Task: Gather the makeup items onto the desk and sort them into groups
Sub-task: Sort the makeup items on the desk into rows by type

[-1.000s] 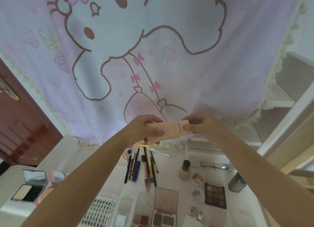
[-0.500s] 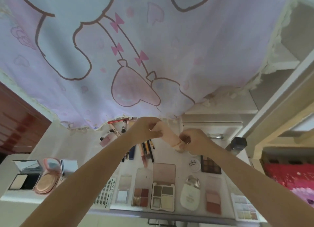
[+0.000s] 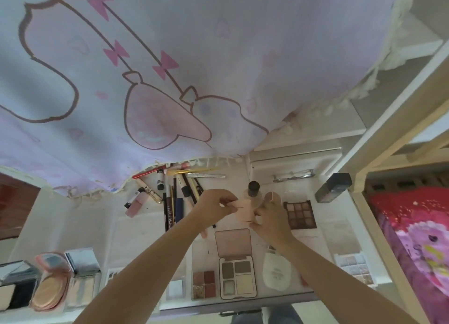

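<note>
Over the white desk point(image 3: 136, 229) both hands hold one peach-coloured makeup tube point(image 3: 243, 208). My left hand point(image 3: 215, 208) pinches its left end. My right hand point(image 3: 271, 218) grips its right end, fingers curled round it. Behind the hands stands a foundation bottle point(image 3: 253, 191) with a black cap. Pencils, brushes and lip tubes point(image 3: 178, 192) lie in a loose row at the back. Open eyeshadow palettes point(image 3: 237, 275) point(image 3: 300, 214) lie near the front and right. Powder compacts point(image 3: 49, 282) sit at the front left.
A pink and lilac cartoon curtain point(image 3: 170, 68) hangs over the back of the desk. A dark square bottle point(image 3: 334, 186) and a metal eyelash curler point(image 3: 292, 175) lie at the back right. A wooden bed frame point(image 3: 388, 134) and red bedding point(image 3: 413, 238) border the right side.
The view has tilted down toward the desk. Both hands have come down from in front of the curtain with the peach tube, which is now low over the desk.
</note>
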Tool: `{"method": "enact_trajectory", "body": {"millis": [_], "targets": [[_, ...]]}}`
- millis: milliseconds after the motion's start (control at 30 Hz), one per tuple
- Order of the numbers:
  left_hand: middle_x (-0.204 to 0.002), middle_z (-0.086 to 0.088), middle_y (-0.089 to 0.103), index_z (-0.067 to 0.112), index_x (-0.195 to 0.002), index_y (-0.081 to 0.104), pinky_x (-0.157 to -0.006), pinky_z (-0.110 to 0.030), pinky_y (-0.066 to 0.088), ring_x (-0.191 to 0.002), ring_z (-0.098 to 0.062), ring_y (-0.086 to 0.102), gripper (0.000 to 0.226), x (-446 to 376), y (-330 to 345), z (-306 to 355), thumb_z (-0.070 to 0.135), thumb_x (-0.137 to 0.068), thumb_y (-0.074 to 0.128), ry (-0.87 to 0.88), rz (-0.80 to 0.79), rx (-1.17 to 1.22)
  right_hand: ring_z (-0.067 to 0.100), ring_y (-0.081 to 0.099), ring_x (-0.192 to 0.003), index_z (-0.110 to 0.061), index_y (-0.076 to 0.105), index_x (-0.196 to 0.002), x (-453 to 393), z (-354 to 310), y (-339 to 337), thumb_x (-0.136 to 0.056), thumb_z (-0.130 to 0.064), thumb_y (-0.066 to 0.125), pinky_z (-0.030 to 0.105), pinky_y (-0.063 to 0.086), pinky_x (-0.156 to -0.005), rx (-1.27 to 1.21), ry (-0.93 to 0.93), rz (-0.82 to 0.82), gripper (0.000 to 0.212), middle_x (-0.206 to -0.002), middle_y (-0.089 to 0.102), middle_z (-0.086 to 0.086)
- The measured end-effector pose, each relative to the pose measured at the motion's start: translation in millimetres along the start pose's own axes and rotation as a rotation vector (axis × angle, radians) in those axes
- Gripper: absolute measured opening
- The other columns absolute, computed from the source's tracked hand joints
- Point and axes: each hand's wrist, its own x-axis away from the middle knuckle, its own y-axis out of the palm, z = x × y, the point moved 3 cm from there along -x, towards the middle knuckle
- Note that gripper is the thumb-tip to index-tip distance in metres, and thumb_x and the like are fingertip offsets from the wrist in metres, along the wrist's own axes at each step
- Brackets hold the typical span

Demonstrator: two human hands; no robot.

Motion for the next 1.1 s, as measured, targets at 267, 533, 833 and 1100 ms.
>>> {"method": "enact_trajectory", "body": {"millis": [267,533,833,1100], "targets": [[-0.101,-0.005,0.069,0.008,-0.101,0.069,-0.084,-0.016,0.041,-0.090,-0.012,0.058,0.020,-14.0,11.0,-1.4,0.008,-0.082,0.062,0.044,-0.065,-0.051,0.021,0.028,-0.126,-0.017,0.059,-0.108,-3.9,11.5,24.2,-0.084,-0.032,0.053,0.037,0.025,-0.094,0.096,0.064,-0.047,0.029,-0.125,0.046,0.001],[-0.103,-0.003,0.068,0.012,-0.102,0.068,-0.077,-0.012,0.037,-0.093,-0.013,0.059,0.020,-21.8,16.9,6.9,0.012,-0.084,0.061,0.118,-0.047,-0.137,0.021,0.027,-0.128,-0.017,0.055,-0.117,-11.2,15.9,24.4,-0.086,-0.032,0.051,0.037,0.025,-0.096,0.095,0.075,0.010,0.034,-0.140,0.031,0.005],[-0.104,-0.004,0.066,0.012,-0.106,0.066,-0.087,-0.026,0.043,-0.095,-0.015,0.058,0.023,-23.4,21.9,9.9,0.016,-0.084,0.060,0.121,-0.010,-0.169,0.025,0.031,-0.123,-0.015,0.051,-0.120,-13.8,16.9,17.0,-0.086,-0.028,0.047,0.038,0.031,-0.095,0.125,0.092,-0.011,0.036,-0.134,0.034,0.006],[-0.112,-0.002,0.062,0.014,-0.115,0.058,-0.084,-0.023,0.043,-0.098,-0.014,0.056,0.032,-18.7,23.9,4.1,0.017,-0.083,0.061,0.096,-0.026,-0.222,0.023,0.035,-0.121,-0.022,0.058,-0.115,-0.7,22.0,6.8,-0.085,-0.029,0.053,0.038,0.024,-0.101,0.090,0.101,0.005,0.032,-0.129,0.046,0.000]]}}
